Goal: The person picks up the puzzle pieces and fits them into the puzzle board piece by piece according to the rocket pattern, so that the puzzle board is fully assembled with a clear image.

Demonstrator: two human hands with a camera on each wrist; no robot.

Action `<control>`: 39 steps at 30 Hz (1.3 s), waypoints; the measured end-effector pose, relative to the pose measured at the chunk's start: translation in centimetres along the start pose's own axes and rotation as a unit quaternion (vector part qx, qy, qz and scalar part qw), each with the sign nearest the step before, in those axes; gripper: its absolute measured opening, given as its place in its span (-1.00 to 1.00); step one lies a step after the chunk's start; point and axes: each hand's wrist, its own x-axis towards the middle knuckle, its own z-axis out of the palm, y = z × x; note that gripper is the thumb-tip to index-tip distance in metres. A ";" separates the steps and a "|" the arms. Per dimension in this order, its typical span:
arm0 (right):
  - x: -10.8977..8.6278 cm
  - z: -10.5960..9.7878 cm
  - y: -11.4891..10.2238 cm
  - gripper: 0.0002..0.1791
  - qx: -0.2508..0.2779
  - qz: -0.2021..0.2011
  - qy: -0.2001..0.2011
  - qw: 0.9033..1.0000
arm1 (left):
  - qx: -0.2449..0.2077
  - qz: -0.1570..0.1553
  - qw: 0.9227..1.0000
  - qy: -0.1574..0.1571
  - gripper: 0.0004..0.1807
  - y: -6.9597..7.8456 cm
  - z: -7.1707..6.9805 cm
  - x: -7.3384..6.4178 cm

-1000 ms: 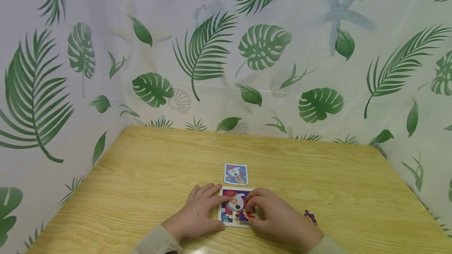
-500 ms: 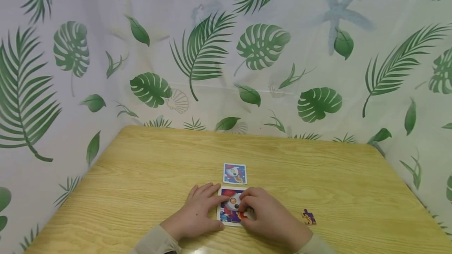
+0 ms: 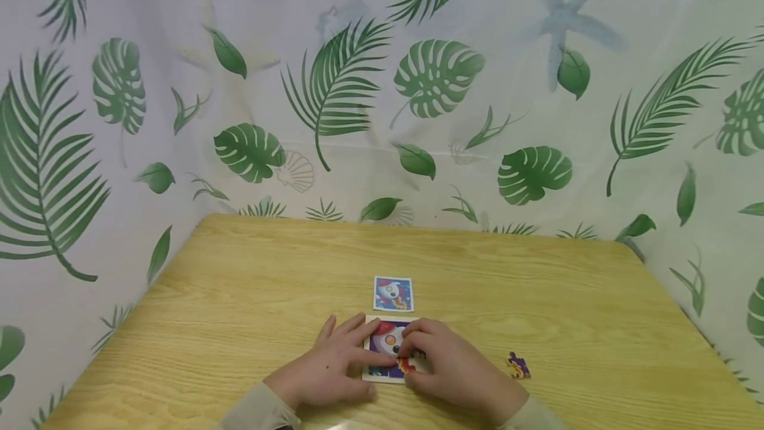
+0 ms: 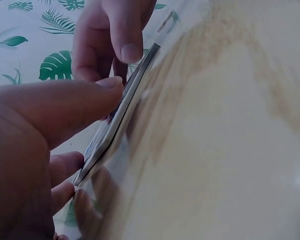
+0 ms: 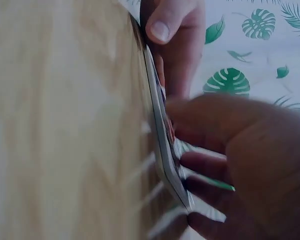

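Note:
A small jigsaw puzzle (image 3: 382, 370) in a white-bordered tray lies near the table's front, showing a white rocket on dark blue. My left hand (image 3: 328, 363) lies over its left side, fingers spread, index finger reaching across the lower middle of the picture. From the right, my right hand (image 3: 450, 367) bends over the board, its thumb and curled fingers at an orange-and-purple puzzle piece (image 3: 406, 366) in the lower row. The right fingers partly hide the right side of the tray. In both wrist views the tray's edge (image 5: 162, 135) shows between the hands.
Beyond the tray lies a square picture card (image 3: 393, 294) with the same rocket. One loose puzzle piece (image 3: 518, 365) rests to the right of my right hand. A leaf-printed curtain (image 3: 382, 118) stands round the wooden table (image 3: 268, 271).
The orange-and-purple piece has come down and left into the lower row. My right hand has shifted slightly left with it, and my left index finger has moved down the picture.

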 end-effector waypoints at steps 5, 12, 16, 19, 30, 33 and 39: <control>-0.9 -0.3 1.2 -0.68 0.056 0.001 -0.051 0.997 | -0.012 0.005 1.000 -0.011 -0.50 0.0 0.0 0.0; -1.5 -0.9 2.1 -0.59 0.080 -0.013 -0.093 0.992 | -0.011 0.007 1.000 -0.009 -0.49 0.1 0.0 0.0; -1.6 -1.1 2.2 -0.60 0.084 -0.024 -0.100 0.991 | -0.011 0.007 1.000 -0.010 -0.49 0.0 -0.1 0.0; -1.6 -1.2 2.2 -0.60 0.087 -0.025 -0.106 0.990 | -0.007 0.016 1.000 -0.020 -0.50 0.1 -0.2 -0.2; -1.6 -1.3 2.3 -0.65 0.105 -0.015 -0.123 0.987 | -0.012 0.040 0.999 -0.031 -0.57 -0.2 -0.5 -0.6; -1.5 -1.2 2.3 -0.66 0.105 -0.017 -0.126 0.986 | -0.013 0.047 0.998 -0.032 -0.59 -0.2 -0.6 -0.7; -1.5 -1.5 2.0 -0.66 0.091 -0.018 -0.129 0.987 | -0.001 0.043 0.998 -0.037 -0.58 -0.2 -0.8 -0.7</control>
